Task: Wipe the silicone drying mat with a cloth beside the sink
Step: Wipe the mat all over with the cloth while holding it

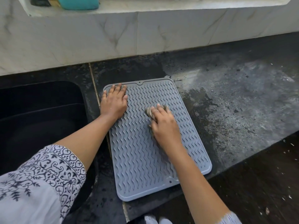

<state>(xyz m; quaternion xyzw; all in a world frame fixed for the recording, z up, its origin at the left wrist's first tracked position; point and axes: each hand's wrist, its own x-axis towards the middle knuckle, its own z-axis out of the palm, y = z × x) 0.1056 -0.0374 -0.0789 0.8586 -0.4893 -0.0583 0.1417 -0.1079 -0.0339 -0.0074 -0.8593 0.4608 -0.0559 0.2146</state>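
Observation:
A grey silicone drying mat (137, 162) with wavy ridges lies on the dark counter, just right of the sink. My left hand (114, 101) rests flat on the mat's far left corner, fingers spread, holding nothing. My right hand (163, 122) presses a small bunched grey-brown cloth (148, 111) onto the mat's upper middle. Most of the cloth is hidden under my fingers.
A black sink (37, 110) lies to the left of the mat. The dark counter (234, 101) to the right is wet and streaked. A marble-look tiled wall (113, 34) rises behind, with a teal container (79, 3) on the ledge above. The floor shows at the lower right.

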